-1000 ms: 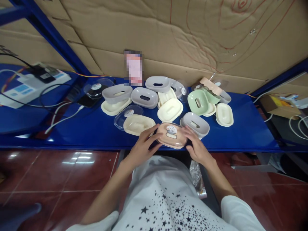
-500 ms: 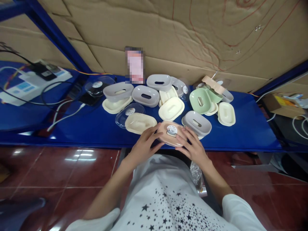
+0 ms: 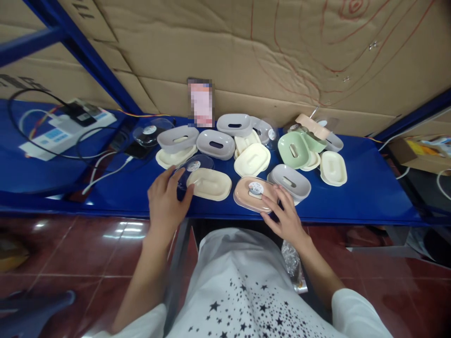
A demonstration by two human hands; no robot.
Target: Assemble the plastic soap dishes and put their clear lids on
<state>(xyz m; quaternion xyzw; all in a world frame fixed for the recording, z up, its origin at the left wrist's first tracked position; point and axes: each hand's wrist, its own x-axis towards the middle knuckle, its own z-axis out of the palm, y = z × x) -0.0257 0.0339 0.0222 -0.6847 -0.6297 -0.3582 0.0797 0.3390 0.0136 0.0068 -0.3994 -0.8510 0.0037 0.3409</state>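
Note:
A pink oval soap dish (image 3: 243, 192) with a clear cover and a round label lies at the table's front edge. My right hand (image 3: 286, 217) grips its right end, fingers on top and thumb at the front. My left hand (image 3: 167, 199) is open, reaching to a clear lid (image 3: 202, 162), its fingertips over the lid's left side. The left thumb is close to the left end of a cream oval tray (image 3: 213, 184); whether they touch I cannot tell. Just behind the right hand sits a grey slotted dish (image 3: 291, 180).
More grey dishes (image 3: 215, 144), a green dish (image 3: 293, 149) and cream trays (image 3: 333, 168) crowd the blue table (image 3: 373, 188). A phone (image 3: 202, 103) leans on the cardboard wall (image 3: 158, 51). At left are a power strip (image 3: 52, 141) and cables; at right, a cardboard box (image 3: 419, 155).
My left hand has let go of the pink soap dish and moved left to the clear lid. My right hand has stayed on the dish. The view has shifted slightly.

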